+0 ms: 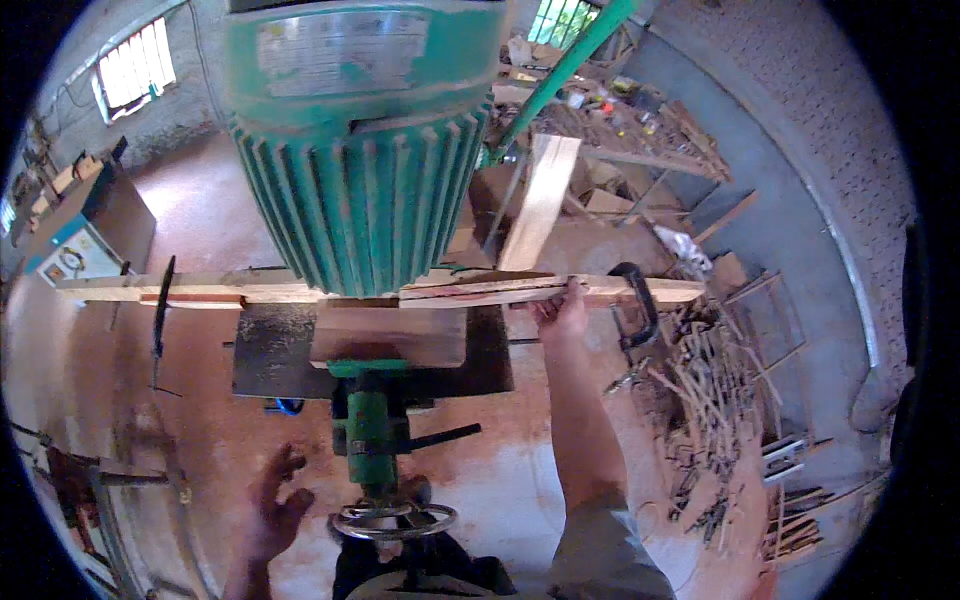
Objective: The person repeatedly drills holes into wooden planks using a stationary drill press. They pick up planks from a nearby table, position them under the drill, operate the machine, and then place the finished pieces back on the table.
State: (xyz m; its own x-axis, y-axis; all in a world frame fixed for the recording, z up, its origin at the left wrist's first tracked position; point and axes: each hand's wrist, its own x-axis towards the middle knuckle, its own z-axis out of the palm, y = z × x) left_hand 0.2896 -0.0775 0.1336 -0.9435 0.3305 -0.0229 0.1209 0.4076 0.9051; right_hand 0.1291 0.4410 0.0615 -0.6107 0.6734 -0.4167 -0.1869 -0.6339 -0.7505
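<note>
Right of green motor (360,170), right hand (562,314) clamped on wooden strip (470,297), best kept level and steady; left hand (272,510), motor's near-left, empty, fingers apart

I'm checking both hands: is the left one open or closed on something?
Open: the left hand hangs beside the handwheel, thumb and fingers apart, nothing between them.

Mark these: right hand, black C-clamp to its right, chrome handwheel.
Right hand (562,312): head view, middle of the hand.
Black C-clamp (648,304): head view, right side of its frame.
Chrome handwheel (393,535): head view, lower edge of its rim.
</note>
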